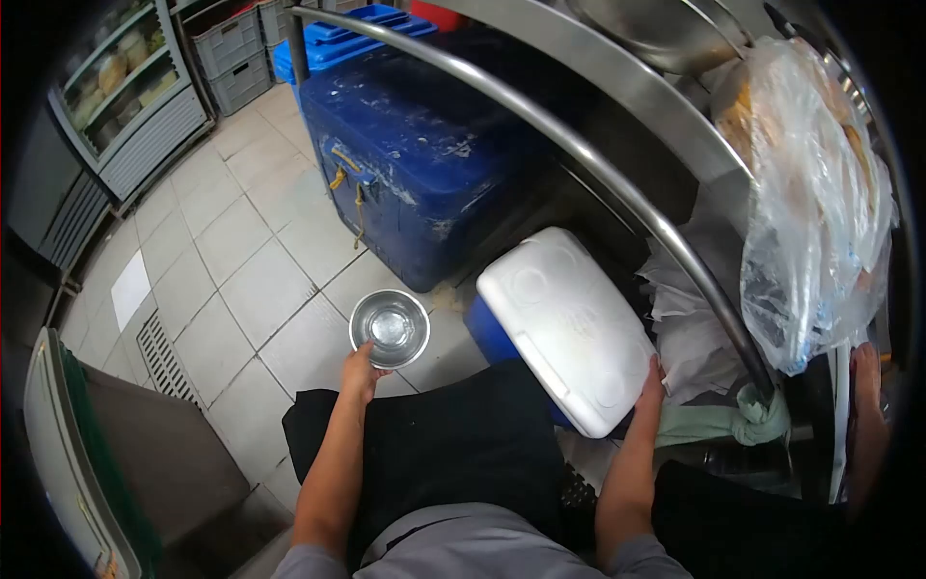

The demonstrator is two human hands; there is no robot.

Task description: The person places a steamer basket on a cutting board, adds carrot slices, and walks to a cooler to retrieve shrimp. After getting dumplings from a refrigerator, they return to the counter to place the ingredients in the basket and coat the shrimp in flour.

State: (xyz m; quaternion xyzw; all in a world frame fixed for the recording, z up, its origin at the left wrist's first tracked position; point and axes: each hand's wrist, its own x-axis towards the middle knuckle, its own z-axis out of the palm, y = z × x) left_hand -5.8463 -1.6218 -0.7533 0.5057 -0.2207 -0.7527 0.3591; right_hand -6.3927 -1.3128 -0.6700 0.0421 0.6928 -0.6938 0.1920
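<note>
My left hand point(360, 374) grips the near rim of a round stainless steel bowl point(391, 329), held out over the tiled floor. The bowl's shiny inside faces up. To its right is a cooler box point(482, 328) with a blue body and a white lid point(569, 318). My right hand point(652, 384) is at the lid's right edge, fingers closed against it and partly hidden by the rim. The lid lies at a slant over the blue body, covering most of it.
A large dark blue insulated chest point(415, 164) stands ahead, under a curved metal rail point(579, 150). Clear plastic bags point(810, 193) hang at right, near a knotted green cloth point(757, 417). Grey crates point(231, 58) and a glass-door fridge point(121, 82) stand back left, beyond a floor drain point(166, 355).
</note>
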